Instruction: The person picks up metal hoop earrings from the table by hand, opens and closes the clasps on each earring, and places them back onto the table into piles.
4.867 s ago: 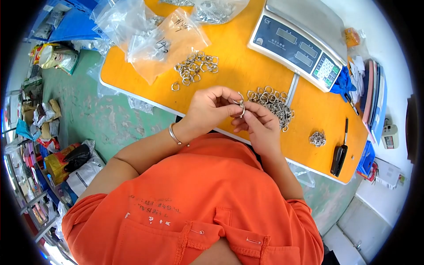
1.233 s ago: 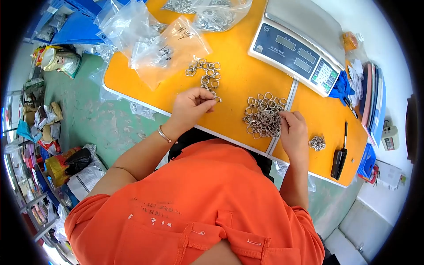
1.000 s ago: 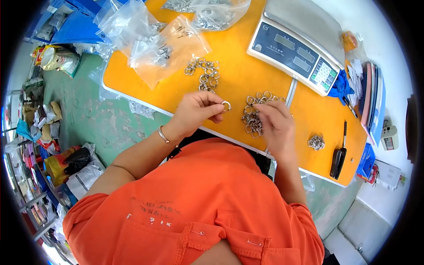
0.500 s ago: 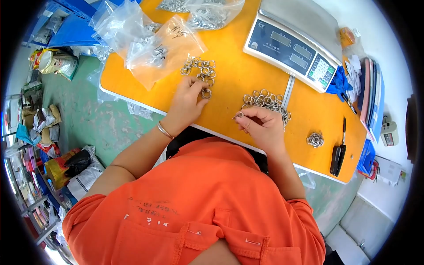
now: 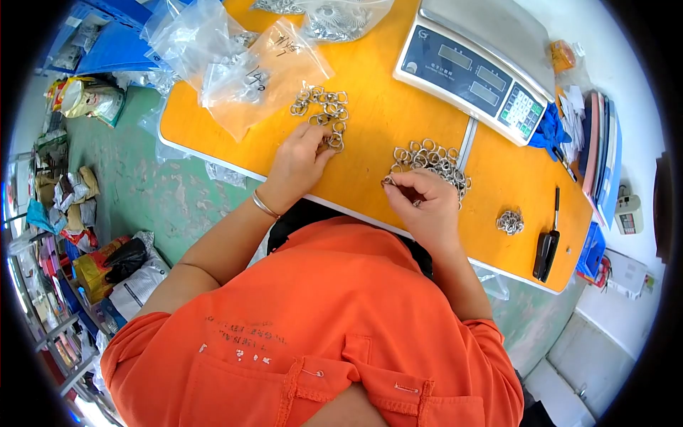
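Note:
Small silvery metal rings lie on the orange table in a loose group point(image 5: 320, 103) by my left hand and in a denser pile point(image 5: 430, 156) by my right hand. My left hand point(image 5: 299, 160) rests at the near end of the loose group, with thumb and forefinger closed around a metal ring point(image 5: 336, 142). My right hand point(image 5: 430, 203) is at the near side of the pile, its thumb and forefinger pinching another metal ring point(image 5: 388, 181). The curled fingers partly hide both held rings and part of the pile.
Plastic bags with handwriting point(image 5: 260, 78) lie at the far left, beside a bag of metal parts point(image 5: 341, 20). A digital scale point(image 5: 462, 67) stands at the back right. Nearer are a small ring cluster point(image 5: 510, 222) and a black-handled tool point(image 5: 546, 252). Folders point(image 5: 601, 153) stand at the right edge.
My left hand has shifted slightly down and left, around the ring at the group's near end. The thumb of my right hand has lowered, and the ring shows more at its fingertips.

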Available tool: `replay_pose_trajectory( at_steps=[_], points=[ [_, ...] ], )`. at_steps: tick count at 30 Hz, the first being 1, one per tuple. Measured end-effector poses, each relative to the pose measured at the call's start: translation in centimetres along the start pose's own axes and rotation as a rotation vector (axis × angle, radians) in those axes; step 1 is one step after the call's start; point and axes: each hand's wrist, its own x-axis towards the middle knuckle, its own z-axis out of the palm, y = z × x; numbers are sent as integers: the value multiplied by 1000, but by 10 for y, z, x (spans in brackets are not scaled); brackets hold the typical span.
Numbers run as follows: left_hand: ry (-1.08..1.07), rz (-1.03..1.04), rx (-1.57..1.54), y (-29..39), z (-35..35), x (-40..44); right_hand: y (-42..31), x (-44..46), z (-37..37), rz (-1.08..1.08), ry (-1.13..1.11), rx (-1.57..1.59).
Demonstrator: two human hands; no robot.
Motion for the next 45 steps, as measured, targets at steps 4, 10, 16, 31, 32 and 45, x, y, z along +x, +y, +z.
replay_pose_trajectory(
  at_steps=[4, 10, 16, 31, 32, 45],
  points=[
    [53, 55, 22, 0, 1, 1, 3, 0, 0, 54, -10, 16],
    [42, 99, 68, -10, -1, 0, 13, -3, -9, 226, -39, 238],
    [69, -21, -88, -10, -5, -2, 15, 4, -60, 57, 73, -366],
    [-70, -354, -1131, 46, 1, -5, 1, 6, 7, -101, -35, -46],
    [-63, -334, -1141, 51, 2, -5, 1, 6, 10, -99, -34, -47],
    [-45, -175, -918, 51, 6, -11, 6, 1, 15, 25, 94, 202]
  ],
)
